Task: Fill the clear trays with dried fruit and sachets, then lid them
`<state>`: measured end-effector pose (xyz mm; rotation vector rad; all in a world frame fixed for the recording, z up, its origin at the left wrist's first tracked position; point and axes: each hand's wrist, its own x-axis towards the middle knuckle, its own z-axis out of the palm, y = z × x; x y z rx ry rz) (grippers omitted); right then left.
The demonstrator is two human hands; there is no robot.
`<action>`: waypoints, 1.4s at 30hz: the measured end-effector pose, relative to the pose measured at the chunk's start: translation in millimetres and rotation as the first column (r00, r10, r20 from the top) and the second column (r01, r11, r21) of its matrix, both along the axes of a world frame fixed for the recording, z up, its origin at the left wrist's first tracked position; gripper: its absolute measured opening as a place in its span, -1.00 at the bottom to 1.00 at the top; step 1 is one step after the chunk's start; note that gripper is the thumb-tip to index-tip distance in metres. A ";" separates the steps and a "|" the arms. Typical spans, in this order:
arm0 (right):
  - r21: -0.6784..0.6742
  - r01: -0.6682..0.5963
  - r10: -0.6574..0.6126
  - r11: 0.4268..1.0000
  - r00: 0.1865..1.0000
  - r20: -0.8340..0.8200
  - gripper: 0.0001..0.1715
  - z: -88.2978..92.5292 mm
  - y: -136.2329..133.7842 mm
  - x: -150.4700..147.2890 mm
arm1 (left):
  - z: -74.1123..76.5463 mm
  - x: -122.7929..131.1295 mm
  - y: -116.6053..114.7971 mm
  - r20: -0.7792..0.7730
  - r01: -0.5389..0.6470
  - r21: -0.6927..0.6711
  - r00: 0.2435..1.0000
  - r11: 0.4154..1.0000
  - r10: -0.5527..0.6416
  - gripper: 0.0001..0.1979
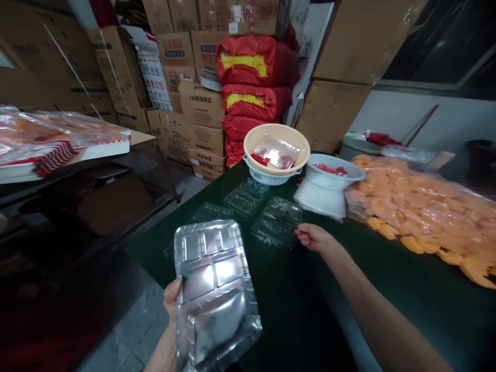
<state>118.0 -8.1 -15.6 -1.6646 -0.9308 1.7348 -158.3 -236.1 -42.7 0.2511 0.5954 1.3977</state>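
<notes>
Left hand [170,305] at the lower left, thumb against the edge of a clear plastic blister tray [215,289], fingers hidden behind it, apparently pinching; tray raised above the edge of the green surface [298,320]. Probably very light, thin and springy, glossy and slippery, safest by its flat rim. Farther right, more blister trays [277,222] lying flat, right hand [315,237] just beside them, fingers loosely curled, pinching nothing; then a white bowl [333,173] of red pieces and a bulging clear bag of orange pieces [422,217]

head-worn view, facing forward and down, close above a green table [310,310], left hand [171,299], right hand [314,237] in view
</notes>
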 end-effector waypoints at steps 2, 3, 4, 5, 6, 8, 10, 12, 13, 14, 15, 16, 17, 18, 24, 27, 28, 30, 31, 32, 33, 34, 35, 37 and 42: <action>-0.023 0.022 -0.020 1.000 0.995 0.097 -0.84 3.5 18.4 -11.8 | 5.0 3.8 0.5 -0.004 -0.003 -0.001 1.000 1.000 0.003 -0.30; -0.024 0.032 -0.028 0.999 0.989 0.146 -0.82 5.3 25.7 -17.4 | 8.1 6.4 1.2 -0.005 0.000 0.003 1.000 1.000 0.000 -0.27; -0.020 0.039 -0.035 0.999 0.980 0.195 -0.76 6.9 31.9 -22.5 | 11.1 9.1 2.0 -0.004 0.007 0.012 1.000 1.000 -0.007 -0.28; -0.007 0.045 -0.042 0.999 0.969 0.243 -0.72 8.3 37.1 -26.8 | 13.6 11.7 2.9 0.003 0.019 0.026 1.000 0.999 -0.019 -0.30; 0.010 0.048 -0.048 0.999 0.956 0.289 -0.70 9.9 41.0 -30.3 | 15.6 14.2 4.1 0.018 0.034 0.047 0.999 0.998 -0.034 -0.33; 0.064 0.044 -0.065 0.997 0.923 0.380 -0.73 15.6 44.0 -34.8 | 18.5 19.4 7.2 0.057 0.058 0.094 0.996 0.994 -0.063 -0.35; 0.153 0.032 -0.100 0.988 0.884 0.456 -0.80 27.0 36.1 -37.3 | 21.7 26.6 11.5 0.094 0.057 0.145 0.993 0.988 -0.071 -0.33; 0.269 0.016 -0.153 0.963 0.854 0.497 -0.88 43.8 12.0 -41.3 | 27.2 37.2 16.5 0.136 0.036 0.194 0.989 0.980 -0.063 -0.36; 0.336 -0.012 -0.165 0.942 0.855 0.492 -0.90 53.0 -6.7 -44.9 | 30.9 43.8 19.1 0.161 0.016 0.214 0.986 0.977 -0.052 -0.41; 0.390 -0.063 -0.142 0.919 0.868 0.476 -0.89 61.7 -29.0 -49.8 | 35.0 51.1 21.6 0.187 -0.010 0.235 0.982 0.972 -0.035 -0.48; 0.442 -0.128 -0.093 0.888 0.891 0.444 -0.84 69.4 -53.8 -55.6 | 39.1 58.8 24.1 0.202 -0.030 0.248 0.979 0.968 -0.022 -0.55; 0.504 -0.308 0.106 0.807 0.915 0.389 -0.79 75.5 -79.1 -61.8 | 42.9 66.6 26.3 0.202 -0.039 0.252 0.979 0.967 -0.013 -0.63; 0.506 -0.489 0.347 0.711 0.869 0.352 -0.74 79.9 -103.1 -68.0 | 45.9 73.9 28.3 0.193 -0.042 0.254 0.981 0.966 -0.008 -0.69; 0.507 -0.593 0.510 0.625 0.802 0.310 -0.72 82.6 -124.0 -73.5 | 47.9 80.5 29.8 0.176 -0.033 0.252 0.984 0.967 -0.013 -0.73; 0.383 -0.747 0.779 0.544 0.619 0.100 -0.70 79.9 -156.6 -81.7 | 40.9 93.6 28.8 0.003 0.113 0.308 0.993 0.945 -0.119 -0.56; 0.341 -0.760 0.792 0.554 0.607 0.066 -0.73 81.5 -151.6 -79.6 | 39.2 89.3 24.3 -0.096 0.159 0.369 0.987 0.916 -0.133 -0.42; 0.344 -0.759 0.789 0.553 0.610 0.075 -0.73 83.4 -152.5 -79.5 | 40.6 88.0 22.9 -0.113 0.162 0.372 0.985 0.914 -0.129 -0.41; 0.381 -0.744 0.775 0.549 0.624 0.100 -0.71 88.3 -157.8 -80.1 | 45.1 86.5 20.6 -0.123 0.154 0.362 0.985 0.919 -0.117 -0.44; 0.404 -0.738 0.775 0.540 0.624 0.104 -0.72 90.9 -161.3 -80.7 | 47.5 86.2 19.8 -0.120 0.155 0.358 0.986 0.921 -0.120 -0.46; 0.423 -0.734 0.778 0.531 0.620 0.099 -0.73 93.2 -164.5 -81.4 | 49.7 86.3 19.4 -0.116 0.162 0.362 0.985 0.918 -0.128 -0.47; 0.438 -0.726 0.779 0.530 0.621 0.087 -0.74 94.9 -167.2 -82.1 | 51.2 86.5 19.3 -0.114 0.168 0.370 0.984 0.914 -0.134 -0.47; 0.442 -0.716 0.776 0.540 0.627 0.069 -0.75 95.7 -168.8 -82.6 | 52.0 86.8 19.5 -0.114 0.172 0.378 0.984 0.910 -0.138 -0.47; 0.439 -0.707 0.770 0.555 0.636 0.050 -0.74 95.5 -169.1 -83.0 | 52.0 87.1 19.9 -0.120 0.180 0.381 0.982 0.907 -0.145 -0.46; 0.426 -0.690 0.760 0.585 0.650 0.011 -0.70 92.3 -166.3 -82.9 | 50.2 87.2 21.1 -0.137 0.175 0.371 0.982 0.912 -0.133 -0.42; 0.384 -0.721 0.796 0.577 0.602 -0.066 -0.70 78.8 -152.3 -79.4 | 44.1 84.3 23.4 -0.168 0.209 0.322 0.973 0.923 -0.161 -0.33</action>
